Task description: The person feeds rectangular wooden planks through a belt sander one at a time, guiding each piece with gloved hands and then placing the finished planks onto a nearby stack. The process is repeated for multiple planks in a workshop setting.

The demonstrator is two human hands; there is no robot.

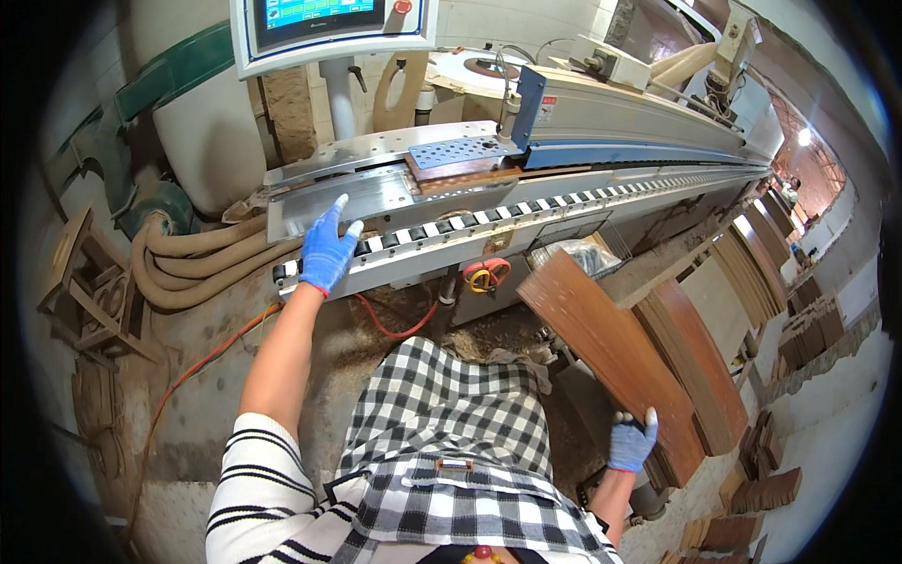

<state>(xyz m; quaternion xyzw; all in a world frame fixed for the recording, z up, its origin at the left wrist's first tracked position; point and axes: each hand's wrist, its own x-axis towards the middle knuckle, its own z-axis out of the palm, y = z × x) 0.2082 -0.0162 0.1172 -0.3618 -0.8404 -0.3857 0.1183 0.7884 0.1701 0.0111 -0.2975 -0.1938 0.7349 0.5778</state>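
Spreading the left hand (329, 249) over the near left end of one roller rail (512, 214), with fingers extended toward one metal plate (301, 216) just beyond. Closed on nothing there, with digits apart; cannot tell pressing from hovering. Reaching with the right hand (632, 442) to the left edge of one long brown board (611, 348), to the right on the near side of the rail. Overlapping that edge at the fingertips; cannot tell a firm grip from a light touch. Wearing two blue gloves with pale fingertips, one per hand.

Lying slanted, with the board's far end close to the rail and the near end by the right hand. Just right of it, one stack of brown panels (700, 376); farther right of the rail, several more stacks (747, 277), too crowded to count.

Beyond the rail, one brown panel (460, 177), partly under one blue perforated plate (460, 150). Higher, behind the rail, one touchscreen (324, 14) with one red button (402, 7) beside it. Hanging below the rail, one red-and-yellow ring-shaped item (486, 275); near it, one wire basket (620, 256) with clear plastic inside. Left of the rail, about three thick beige hoses (207, 244) and one wooden stool (68, 254). Past the rail's far end, one other person (792, 193), too small to make out.
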